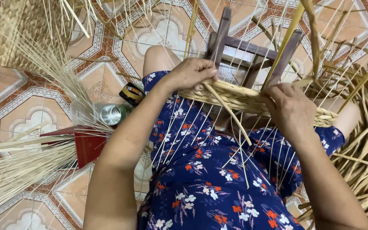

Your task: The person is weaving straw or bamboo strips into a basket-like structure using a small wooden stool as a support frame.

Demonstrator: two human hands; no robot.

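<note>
Seated position over a patterned tile floor (18, 115), lap covered by a blue floral garment (209, 183). Woven braided band (239, 97) held across the lap at knee level, resting against a small dark wooden stool (252, 55) that appears to serve as a form or support. Left hand (192, 73) closed over the left end of the band, fingers curled down on its top edge, apparently pinning the weave flat and steady. Right hand (289, 108) clenched on the band's right portion, knuckles up, grasping the braid and possibly a strand; fingertips hidden, so exact grip not determinable. Thin pale spokes (184, 136) running from the band down over the lap and upward past the stool, spread fanwise, likely kept apart for access. One thicker flat strand (228, 113) slanting from under the left hand toward the lap. Bundle of pale reeds (18, 166) laid at the left within reach, beside a red object (88, 142) and a metal can (111, 114). Heap of coarser dried strips (363, 140) at the right. Finished woven basket (26, 30) at upper left.
</note>
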